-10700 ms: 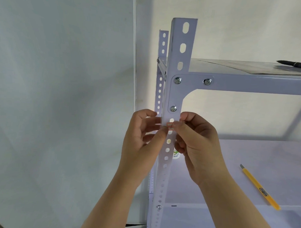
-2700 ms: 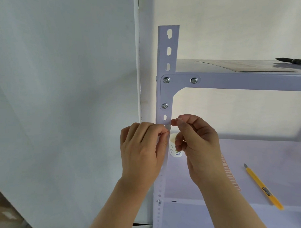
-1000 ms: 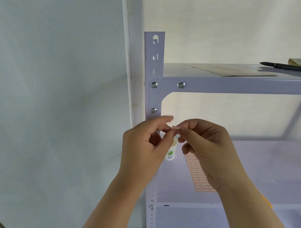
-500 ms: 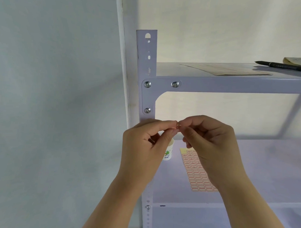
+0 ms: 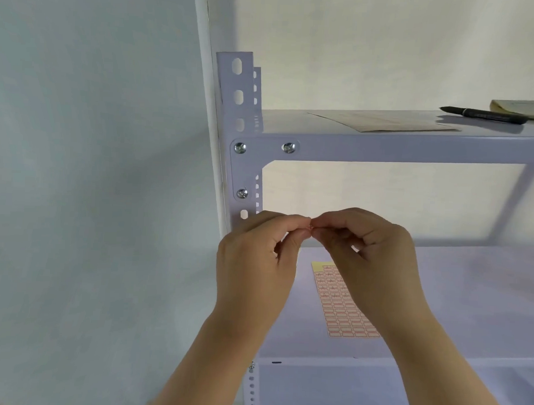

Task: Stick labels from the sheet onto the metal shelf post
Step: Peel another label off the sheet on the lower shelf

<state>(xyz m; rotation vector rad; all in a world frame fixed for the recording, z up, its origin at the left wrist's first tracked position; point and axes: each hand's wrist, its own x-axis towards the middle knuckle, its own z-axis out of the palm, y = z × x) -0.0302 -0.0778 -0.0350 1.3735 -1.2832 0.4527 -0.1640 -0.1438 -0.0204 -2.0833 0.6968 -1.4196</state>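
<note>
The white perforated metal shelf post [image 5: 239,116] rises at centre left, bolted to the upper shelf. Just right of the post, below its lowest bolt, my left hand [image 5: 257,262] and my right hand [image 5: 369,260] meet fingertip to fingertip. A tiny red-edged label [image 5: 311,227] is pinched between them; only a sliver of it shows. The label sheet [image 5: 343,314], with rows of red-bordered labels, lies flat on the lower shelf [image 5: 468,300], partly hidden behind my right hand.
A black pen [image 5: 483,115], a flat paper sheet [image 5: 383,121] and a yellowish pad [image 5: 523,107] lie on the upper shelf [image 5: 413,147]. A white wall corner strip [image 5: 207,109] runs just left of the post.
The view has shifted so the post sits further left. My hands have come off the post and closed together on the small label. The white cup behind them is now hidden.
</note>
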